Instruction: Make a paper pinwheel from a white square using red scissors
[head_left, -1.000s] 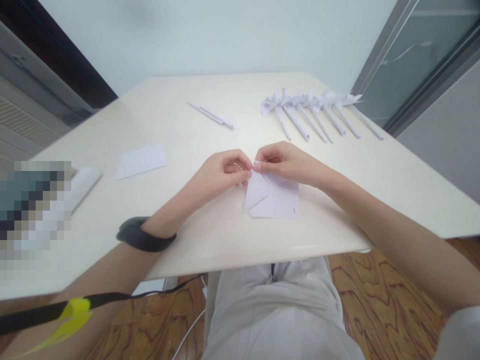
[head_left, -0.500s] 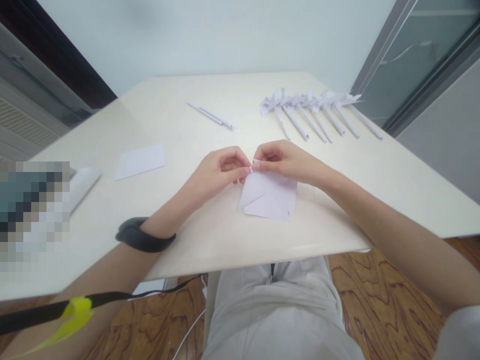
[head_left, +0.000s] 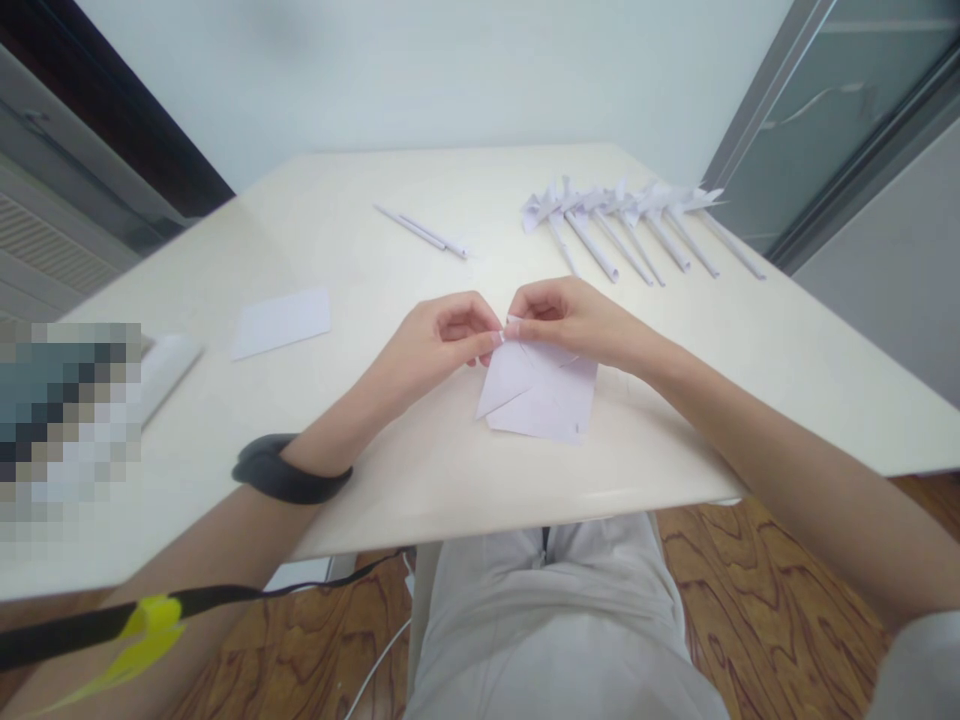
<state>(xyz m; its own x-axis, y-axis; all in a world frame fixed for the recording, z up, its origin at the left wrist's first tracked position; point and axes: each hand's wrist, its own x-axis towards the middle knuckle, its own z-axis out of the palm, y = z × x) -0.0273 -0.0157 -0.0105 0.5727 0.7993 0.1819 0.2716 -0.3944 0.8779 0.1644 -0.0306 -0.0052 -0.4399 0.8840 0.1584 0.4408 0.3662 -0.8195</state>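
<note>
A partly folded white paper sheet lies on the cream table in front of me. My left hand and my right hand meet at its far tip, both with fingers pinched together on the paper's top corner. The sheet's near part rests flat on the table, with folded flaps showing. A dark band wraps my left wrist.
A row of several folded paper pieces on rolled paper stems lies at the far right. Two thin rolled paper sticks lie at the far middle. A small flat white sheet sits to the left, beside a white object.
The paper has shifted slightly left and its near edge has swung a little. Both hands have stayed pinched at the top corner, barely moving.
</note>
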